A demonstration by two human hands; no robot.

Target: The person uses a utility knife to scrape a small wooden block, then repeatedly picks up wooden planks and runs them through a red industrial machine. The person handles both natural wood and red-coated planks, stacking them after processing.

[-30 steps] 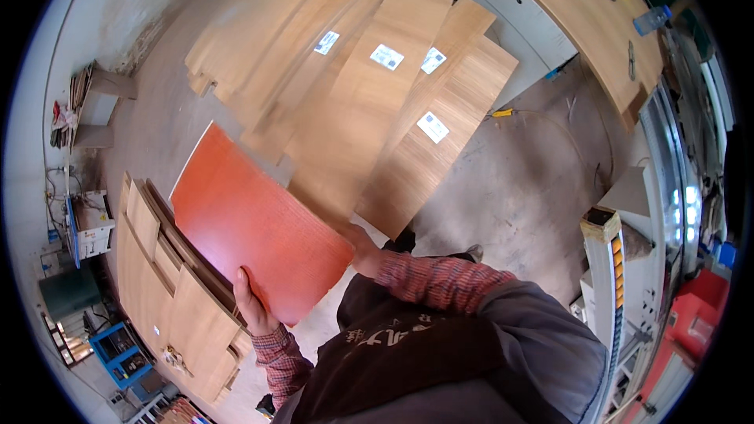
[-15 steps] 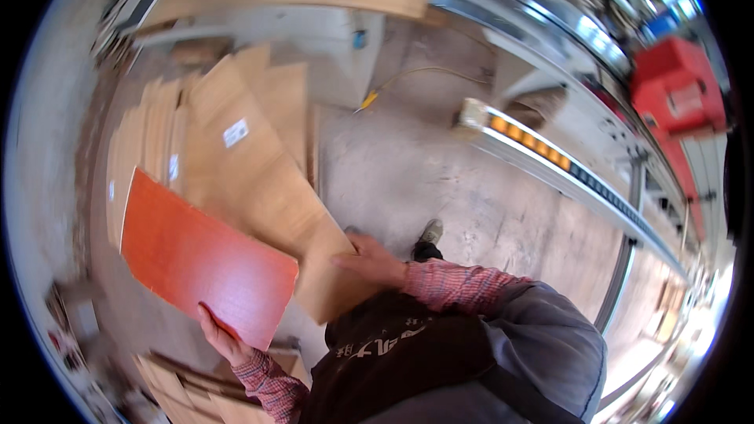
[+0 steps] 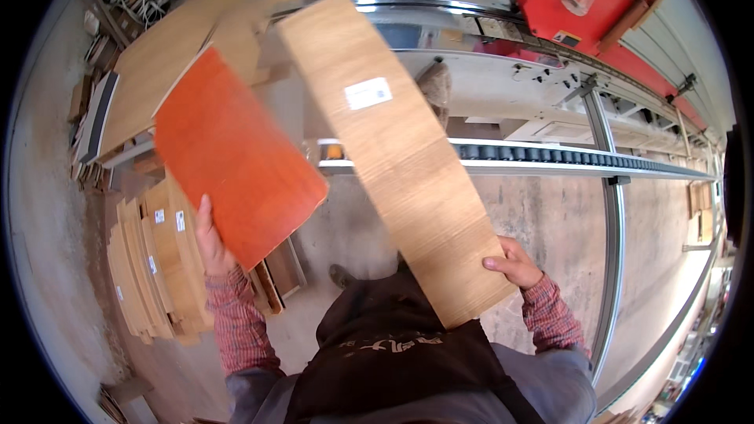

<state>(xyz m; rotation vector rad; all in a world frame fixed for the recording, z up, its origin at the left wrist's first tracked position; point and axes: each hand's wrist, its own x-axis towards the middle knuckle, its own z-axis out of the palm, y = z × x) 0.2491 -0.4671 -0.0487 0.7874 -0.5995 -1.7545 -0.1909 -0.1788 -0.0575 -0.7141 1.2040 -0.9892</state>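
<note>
An orange-red rectangular panel (image 3: 236,165) with a pale edge is tilted up in my left hand (image 3: 212,239), which grips its lower left edge with the thumb on the near face. My right hand (image 3: 514,263) pinches the lower right edge of a long wood-grain board (image 3: 408,165), thumb on top and the other fingers mostly hidden beneath. A white label (image 3: 367,93) is stuck near the board's far end. The board slants away from my apron toward the upper left, apart from the orange panel.
Several wood-grain boards (image 3: 145,267) with white labels stand stacked on the floor at left. Beyond the held board runs a roller rail (image 3: 542,155) on a metal frame (image 3: 615,267). A red machine housing (image 3: 581,0) stands at the far right, a wood-topped table (image 3: 149,86) at far left.
My right hand has lifted the long board off the stack and swung it to the right. My left hand has raised the orange panel. The view has turned toward the roller rail.
</note>
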